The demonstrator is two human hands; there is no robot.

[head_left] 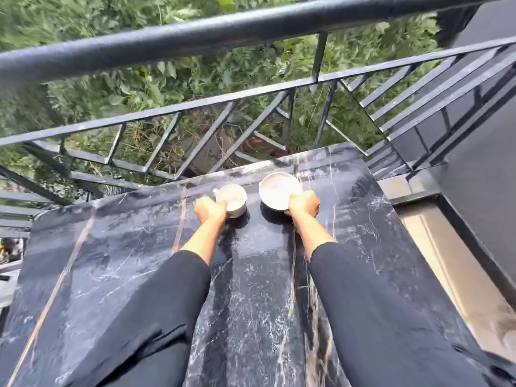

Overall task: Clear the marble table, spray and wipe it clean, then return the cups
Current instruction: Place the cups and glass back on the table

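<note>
Marble, black and veined, the tabletop (117,261) carries two pale cups at centre frame near the railing (195,104), the left hand (210,210) curled round the smaller cup (233,199) and the right hand (304,203) gripping the wider cup (279,189), seemingly to lift or set both together.

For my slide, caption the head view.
Left hand and right hand grip two white cups on the marble table.

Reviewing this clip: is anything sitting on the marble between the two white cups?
No. In the head view, only a bare strip of dark marble table separates the smaller cup from the wider cup.
</note>
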